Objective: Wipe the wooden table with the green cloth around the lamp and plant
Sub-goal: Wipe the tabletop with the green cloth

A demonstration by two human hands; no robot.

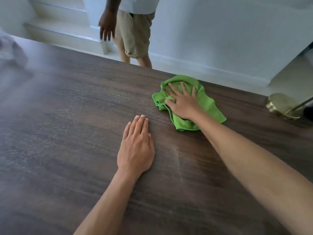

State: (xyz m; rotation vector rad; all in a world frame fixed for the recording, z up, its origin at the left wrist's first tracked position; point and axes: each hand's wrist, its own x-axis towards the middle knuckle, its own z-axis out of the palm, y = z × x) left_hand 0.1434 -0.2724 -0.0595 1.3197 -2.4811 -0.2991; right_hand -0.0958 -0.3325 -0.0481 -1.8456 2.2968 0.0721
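- Near the far edge of the table (67, 116), the right hand (183, 100) presses the bunched green cloth (208, 102) down with its fingers spread and fairly straight.
- Left hand (135, 150) lies flat and relaxed on bare wood, holding nothing.
- Wiping looks mid-course: the cloth is well short of the brass lamp base (282, 106) at the right, so that area seems left to do.
- No plant can be made out; the far left is blurred.
- Dark wood grain carries a faint pale streak.
- Beyond stand another person (133, 31), white stairs (59, 31) and a white wall (220, 39).
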